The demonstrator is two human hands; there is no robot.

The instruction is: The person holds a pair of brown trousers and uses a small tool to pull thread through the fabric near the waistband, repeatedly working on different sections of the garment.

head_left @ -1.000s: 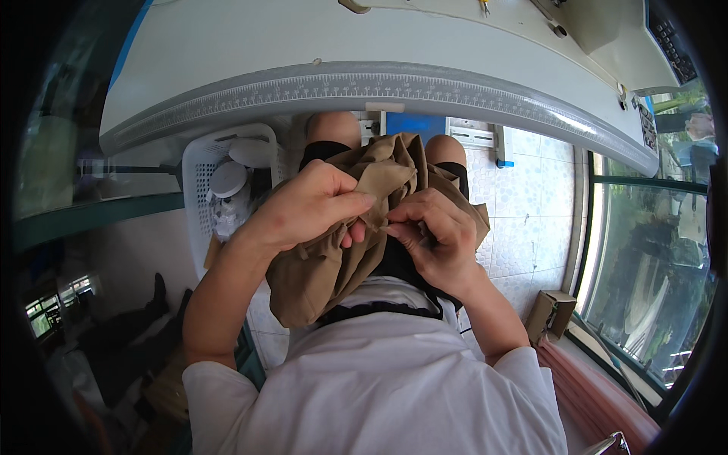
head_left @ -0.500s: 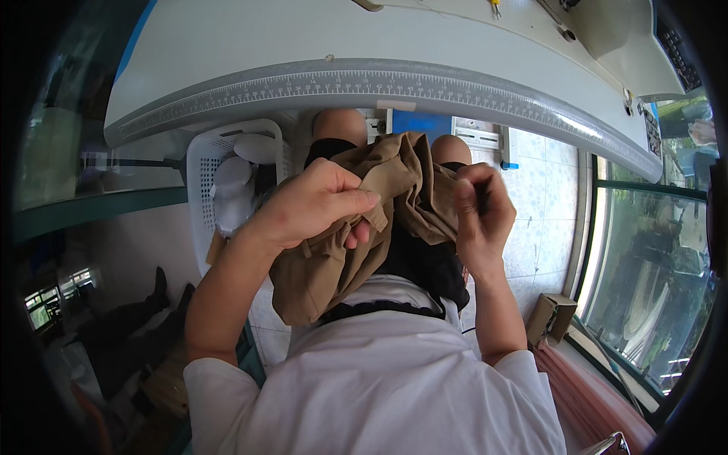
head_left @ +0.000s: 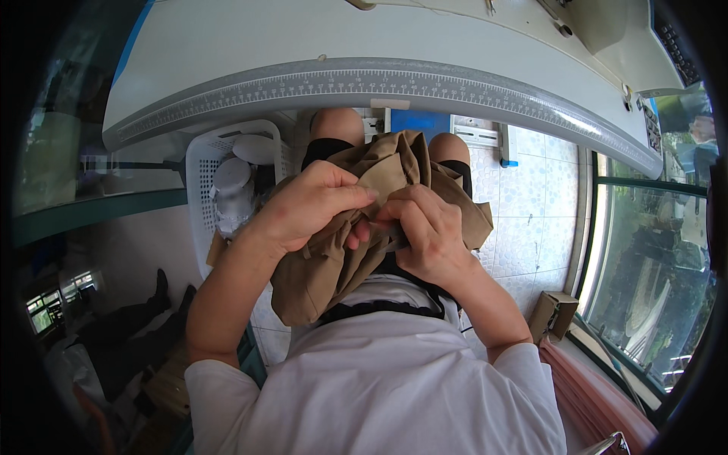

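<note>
A brown cloth garment (head_left: 303,284) lies bunched over my lap, in loose folds. My left hand (head_left: 307,203) is closed on it, the thumb and fingers pinching a folded edge near the middle. Close beside it, my right hand (head_left: 432,235) is also closed, its bent fingers pressed to the same edge. The fingertips of the two hands almost meet. Whether anything small, such as a thread, lies between the right fingertips is too fine to make out.
Beyond my knees runs a white worktable (head_left: 250,45) with a grey ruler-marked front edge (head_left: 364,82). A white plastic basket (head_left: 199,178) with pale items stands at left. A small cardboard box (head_left: 552,317) and pink cloth (head_left: 588,390) are at right, by the window.
My right hand has moved left and inward, from the garment's right side to beside my left hand. The left hand keeps its pinch. The cloth's right part now hangs loose.
</note>
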